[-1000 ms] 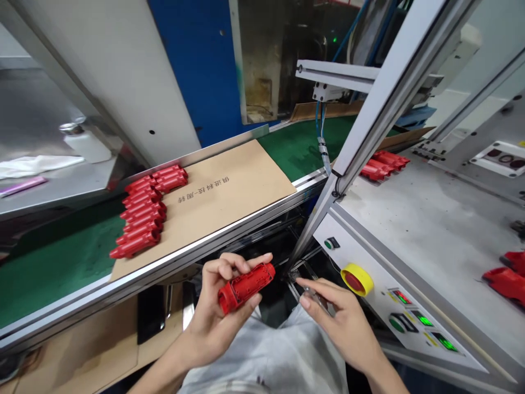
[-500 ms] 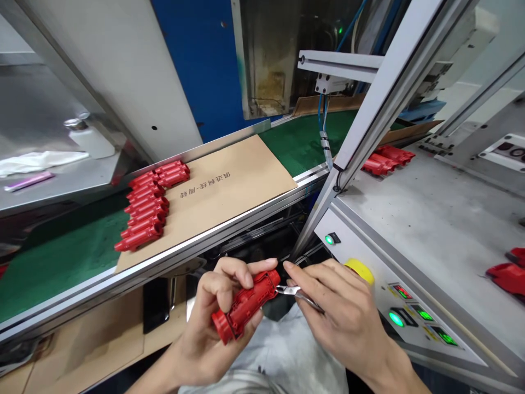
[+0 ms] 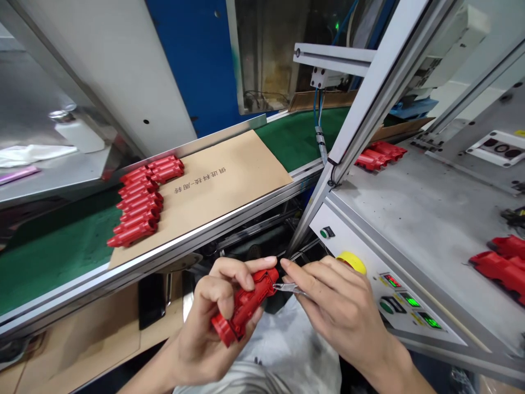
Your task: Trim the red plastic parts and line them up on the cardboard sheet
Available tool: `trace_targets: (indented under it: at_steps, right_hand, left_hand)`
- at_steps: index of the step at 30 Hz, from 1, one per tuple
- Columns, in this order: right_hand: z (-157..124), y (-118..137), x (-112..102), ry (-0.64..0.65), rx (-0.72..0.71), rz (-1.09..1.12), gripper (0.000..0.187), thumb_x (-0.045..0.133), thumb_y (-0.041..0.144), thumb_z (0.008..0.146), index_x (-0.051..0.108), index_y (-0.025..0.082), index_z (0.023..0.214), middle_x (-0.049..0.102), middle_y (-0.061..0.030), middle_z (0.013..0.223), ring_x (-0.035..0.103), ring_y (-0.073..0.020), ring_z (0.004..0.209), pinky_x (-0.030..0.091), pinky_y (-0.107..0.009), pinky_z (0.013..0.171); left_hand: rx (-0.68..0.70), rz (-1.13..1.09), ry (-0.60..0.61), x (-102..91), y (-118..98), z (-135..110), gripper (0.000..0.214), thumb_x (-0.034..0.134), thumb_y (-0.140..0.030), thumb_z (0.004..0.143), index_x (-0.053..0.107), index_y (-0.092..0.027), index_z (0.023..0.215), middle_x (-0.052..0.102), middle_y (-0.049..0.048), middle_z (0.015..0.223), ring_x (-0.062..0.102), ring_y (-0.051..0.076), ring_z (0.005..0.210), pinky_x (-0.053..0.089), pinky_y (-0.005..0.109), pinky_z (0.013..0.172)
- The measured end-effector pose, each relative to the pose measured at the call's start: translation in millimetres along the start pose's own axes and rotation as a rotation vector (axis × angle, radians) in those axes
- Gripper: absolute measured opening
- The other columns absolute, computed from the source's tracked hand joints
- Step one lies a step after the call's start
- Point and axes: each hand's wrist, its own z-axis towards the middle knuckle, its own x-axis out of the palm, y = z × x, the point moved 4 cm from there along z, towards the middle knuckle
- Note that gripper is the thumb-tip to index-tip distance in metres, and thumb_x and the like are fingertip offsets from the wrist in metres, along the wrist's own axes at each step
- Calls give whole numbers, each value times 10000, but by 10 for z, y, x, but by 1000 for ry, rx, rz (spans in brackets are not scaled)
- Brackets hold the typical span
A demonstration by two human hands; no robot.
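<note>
My left hand (image 3: pixel 207 317) is shut around a red moulded plastic housing (image 3: pixel 241 309), which is tilted with its round end pointing down and left. My right hand (image 3: pixel 338 309) grips small metal side cutters (image 3: pixel 289 288). Their tips are at the housing's upper end, touching it or very close; I cannot tell which. Several similar red parts (image 3: pixel 139 202) lie in neat rows on a brown cardboard sheet (image 3: pixel 229 178), well away from both hands.
A green conveyor belt (image 3: pixel 305 137) with a metal rail (image 3: pixel 205 235) runs in front of me. An aluminium upright (image 3: pixel 371 104) rises close to my right hand. At right stand a control panel (image 3: pixel 404 301) with a yellow-ringed stop button (image 3: pixel 353 261), and more red parts (image 3: pixel 502 268) on a grey bench (image 3: pixel 422 219).
My right hand has brought the side cutters from beside the housing to its upper end. My left hand has turned the housing more upright. The view has shifted slightly.
</note>
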Motion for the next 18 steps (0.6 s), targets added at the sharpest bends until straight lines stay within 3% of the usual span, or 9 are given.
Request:
trace_targets:
  at_steps: [5,10,14,16,18]
  right_hand:
    - [-43,-36,54,45,27,55,455,694,65,1006,656,155,1451,770,-34,945,619,-187,787,535,-361,722]
    - [-102,-80,93,45,45,101,446,699,86,1017,658,162,1455,765,-17,917,610,-170,753,521,-344,716]
    - [-142,-83,137,36,54,111,445,697,89,1016,681,169,1454,779,-21,910,612,-161,729,515,-331,695]
    - [-150,-100,182,11,117,249,402,720,109,1011,737,200,1402,792,-19,904,642,-145,719,516,-308,675]
    - [-165,-173,275,7,309,530,281,771,205,1004,820,243,1278,775,-4,829,642,-122,673,500,-271,625]
  left_hand:
    - [11,3,-16,25,-14,2,378,648,102,912,452,-220,899,578,6,1064,753,307,1328,693,359,1057]
    - [21,39,56,23,-2,-18,405,627,154,881,461,-214,908,579,9,1092,731,322,1363,683,362,1082]
    - [5,23,33,9,14,-15,395,652,130,892,458,-213,884,579,6,1071,740,309,1350,683,341,1079]
    - [-11,7,15,5,26,-7,389,653,110,910,442,-214,878,575,8,1060,749,311,1337,689,344,1067]
    - [-22,-9,18,6,36,-2,389,646,103,922,436,-223,902,574,11,1063,742,318,1349,688,362,1073]
